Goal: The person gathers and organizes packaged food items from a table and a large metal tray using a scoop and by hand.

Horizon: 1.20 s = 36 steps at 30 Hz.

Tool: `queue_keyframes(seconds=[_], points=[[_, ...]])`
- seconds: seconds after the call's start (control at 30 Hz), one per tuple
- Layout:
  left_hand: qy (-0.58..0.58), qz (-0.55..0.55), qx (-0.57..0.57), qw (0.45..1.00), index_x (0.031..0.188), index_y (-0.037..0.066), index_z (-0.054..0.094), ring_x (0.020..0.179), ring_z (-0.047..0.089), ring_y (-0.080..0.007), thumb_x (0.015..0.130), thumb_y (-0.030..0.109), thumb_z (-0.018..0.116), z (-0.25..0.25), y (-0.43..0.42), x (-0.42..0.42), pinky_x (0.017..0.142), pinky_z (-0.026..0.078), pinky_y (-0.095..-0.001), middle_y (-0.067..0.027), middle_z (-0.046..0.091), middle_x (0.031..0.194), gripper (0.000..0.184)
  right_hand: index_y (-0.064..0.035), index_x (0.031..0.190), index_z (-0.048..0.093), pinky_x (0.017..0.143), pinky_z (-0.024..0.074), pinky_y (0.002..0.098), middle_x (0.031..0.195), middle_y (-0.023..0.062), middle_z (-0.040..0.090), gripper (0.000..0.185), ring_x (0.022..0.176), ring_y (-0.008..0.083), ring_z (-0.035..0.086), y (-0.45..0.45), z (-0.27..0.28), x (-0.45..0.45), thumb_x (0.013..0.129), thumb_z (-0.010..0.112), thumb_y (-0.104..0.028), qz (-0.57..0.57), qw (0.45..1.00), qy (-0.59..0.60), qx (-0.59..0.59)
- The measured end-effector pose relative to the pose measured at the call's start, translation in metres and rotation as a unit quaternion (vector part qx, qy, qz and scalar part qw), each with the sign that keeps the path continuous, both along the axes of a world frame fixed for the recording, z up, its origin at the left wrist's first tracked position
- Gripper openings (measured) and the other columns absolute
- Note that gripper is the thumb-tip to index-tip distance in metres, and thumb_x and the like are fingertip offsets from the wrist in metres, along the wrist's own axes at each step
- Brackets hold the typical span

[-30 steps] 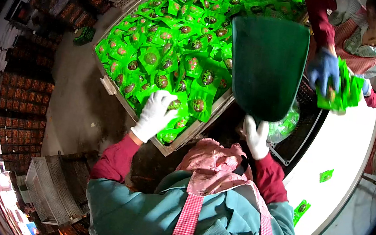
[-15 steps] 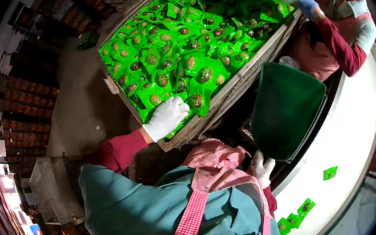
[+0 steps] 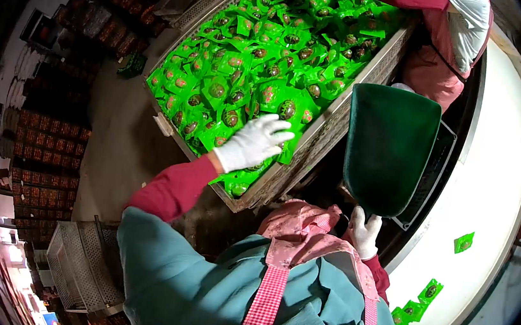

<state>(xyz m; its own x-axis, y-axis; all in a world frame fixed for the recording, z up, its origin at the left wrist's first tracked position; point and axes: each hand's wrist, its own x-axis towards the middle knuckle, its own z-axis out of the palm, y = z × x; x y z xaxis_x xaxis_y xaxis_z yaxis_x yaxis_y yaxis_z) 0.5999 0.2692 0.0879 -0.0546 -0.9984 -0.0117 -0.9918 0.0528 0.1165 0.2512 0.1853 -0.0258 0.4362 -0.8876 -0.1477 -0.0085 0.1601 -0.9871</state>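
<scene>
Set in a dim room, with reddish-brown stacks along the left, grey-brown floor alongside, and a long white tabletop curving down the right, carrying four loose green packets. Also see a large crate, top centre, heaped with many green packets, and a co-worker with an arm out over its far end. Extending left grip, fingers spread wide, over packets at the crate's near corner, can't tell if touching; holding with right grip, closed around the handle end of a dark green scoop, between crate and tabletop.
</scene>
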Motion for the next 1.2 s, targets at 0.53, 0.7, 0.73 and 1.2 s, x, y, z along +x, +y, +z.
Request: queue_keyframes(seconds=[0.53,0.7,0.73,1.2], points=[[0.019,0.052,0.031,0.998,0.09,0.017,0.066,0.101,0.057,-0.026,0.085,0.027,0.057,0.036,-0.042,-0.003,0.086,0.044,-0.0433,-0.0045,0.061,0.113,0.015,-0.0005,0.116,0.051,0.058,0.0421,0.0246,0.08,0.0011,0.058,0.03,0.066,0.0082,0.049,-0.004,0.0,-0.002,0.088,0.059,-0.003,-0.016,1.0,0.002,0.022],[-0.08,0.044,-0.045,0.995,0.136,0.015,0.046,0.132,0.034,-0.035,0.09,0.038,0.052,-0.019,-0.117,0.013,0.105,0.035,-0.0453,-0.0129,0.036,0.144,0.051,-0.0023,0.112,0.05,0.054,0.0394,0.0236,0.075,-0.0007,0.054,0.026,0.061,0.0073,0.046,-0.013,0.011,0.007,0.088,0.06,-0.003,-0.03,0.999,0.001,0.031],[-0.116,0.022,-0.029,0.993,0.137,0.014,0.044,0.133,0.034,-0.0341,0.091,0.039,0.051,-0.02,-0.132,0.014,0.105,0.036,-0.0442,-0.0124,0.033,0.147,0.052,-0.0033,0.109,0.05,0.052,0.0384,0.0231,0.073,-0.0012,0.052,0.023,0.058,0.0069,0.045,-0.015,0.013,0.009,0.089,0.06,-0.004,-0.027,0.999,0.005,0.03],[0.023,0.002,-0.075,0.997,0.132,0.014,0.048,0.126,0.042,-0.031,0.083,0.031,0.059,-0.035,-0.131,0.027,0.102,0.039,-0.0431,-0.0098,0.042,0.139,0.053,-0.0036,0.106,0.045,0.043,0.0342,0.021,0.065,-0.0005,0.048,0.017,0.049,0.0058,0.043,-0.016,0.024,0.028,0.09,0.052,-0.001,-0.082,0.994,-0.053,0.044]])
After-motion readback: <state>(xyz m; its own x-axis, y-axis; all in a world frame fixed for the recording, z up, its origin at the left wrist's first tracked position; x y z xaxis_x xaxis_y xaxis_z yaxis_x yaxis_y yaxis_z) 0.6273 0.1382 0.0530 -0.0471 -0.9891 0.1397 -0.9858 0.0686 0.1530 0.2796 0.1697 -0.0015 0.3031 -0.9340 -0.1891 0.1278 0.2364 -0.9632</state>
